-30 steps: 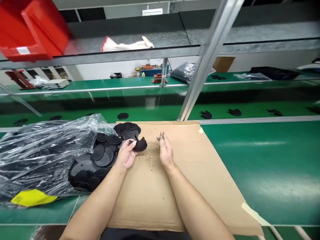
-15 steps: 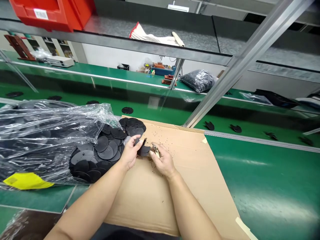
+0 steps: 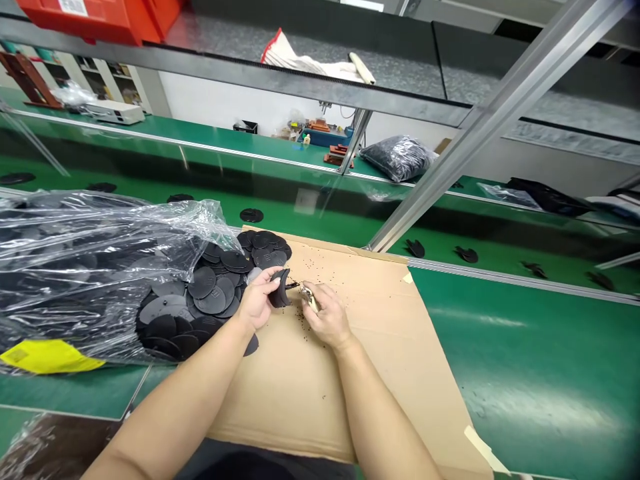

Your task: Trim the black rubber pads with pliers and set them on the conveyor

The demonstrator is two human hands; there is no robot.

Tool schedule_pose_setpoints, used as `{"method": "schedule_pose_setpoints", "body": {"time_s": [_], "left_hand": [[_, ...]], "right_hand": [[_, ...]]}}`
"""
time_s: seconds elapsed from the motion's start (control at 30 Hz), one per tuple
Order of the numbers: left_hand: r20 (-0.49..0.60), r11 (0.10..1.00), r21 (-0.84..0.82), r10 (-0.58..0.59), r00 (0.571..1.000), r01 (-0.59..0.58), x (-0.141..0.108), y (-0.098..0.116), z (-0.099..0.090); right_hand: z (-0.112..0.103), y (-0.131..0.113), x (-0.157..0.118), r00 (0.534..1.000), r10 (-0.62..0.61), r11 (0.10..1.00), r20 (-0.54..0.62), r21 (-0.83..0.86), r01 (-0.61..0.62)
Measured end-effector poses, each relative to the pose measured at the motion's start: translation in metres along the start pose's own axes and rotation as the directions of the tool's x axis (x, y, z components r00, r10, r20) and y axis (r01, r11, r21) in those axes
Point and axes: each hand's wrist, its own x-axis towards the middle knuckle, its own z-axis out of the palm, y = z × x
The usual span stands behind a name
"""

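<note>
My left hand [image 3: 260, 300] is closed around a thin, curved black plastic part [image 3: 280, 289], tilted so that a narrow prong points right. My right hand [image 3: 325, 312] grips small nippers [image 3: 309, 297] with pale handles; their jaws are close to the prong, and I cannot tell whether they touch it. Tiny black bits [image 3: 303, 328] lie scattered on the cardboard sheet [image 3: 390, 347] beneath both hands. Left of my left hand is a pile of flat black discs [image 3: 213, 300], spilling from a clear plastic bag [image 3: 100, 253]. One black disc [image 3: 252, 345] shows beside my left forearm.
Beyond the cardboard, spaced black parts [image 3: 251, 215] lie on a green conveyor belt [image 3: 320, 230]. A metal post [image 3: 450, 160] slants up at the right. Overhead, a shelf carries a red bin [image 3: 110, 20] and a white glove [image 3: 310, 65]. A yellow label [image 3: 50, 357] is on the bag.
My left hand has turned the black part more upright, its prong now facing right towards the nippers. A disc has appeared beside my left forearm. The belt's parts have shifted slightly left in view.
</note>
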Motion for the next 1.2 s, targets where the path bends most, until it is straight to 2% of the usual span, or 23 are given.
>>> {"method": "schedule_pose_setpoints", "body": {"time_s": [0.2,0.43,0.7,0.97,1.2], "left_hand": [[0.005,0.999,0.032,0.028,1.0,-0.028,-0.0013,0.0001,0.0001],[0.017,0.997,0.053,0.064,0.998,-0.065,-0.0016,0.0005,-0.0001],[-0.01,0.994,0.072,0.082,0.997,-0.081,-0.0006,-0.0015,-0.0013],[-0.07,0.995,0.042,0.092,0.993,-0.089,0.0,-0.0009,0.001],[0.002,0.992,-0.076,0.103,0.995,-0.102,0.0041,0.0012,-0.0017]], "right_hand": [[-0.0031,-0.0005,0.0014,0.998,-0.059,0.996,0.008,-0.067,0.059],[-0.003,0.0008,0.0011,0.998,-0.059,0.993,0.019,-0.103,0.061],[-0.0066,-0.0014,0.0039,0.995,-0.064,0.966,0.08,-0.245,0.082],[-0.004,-0.0047,0.0027,0.99,0.046,0.992,0.131,-0.12,-0.03],[-0.0025,-0.0053,0.0009,0.997,0.071,0.997,0.019,-0.001,-0.071]]}}
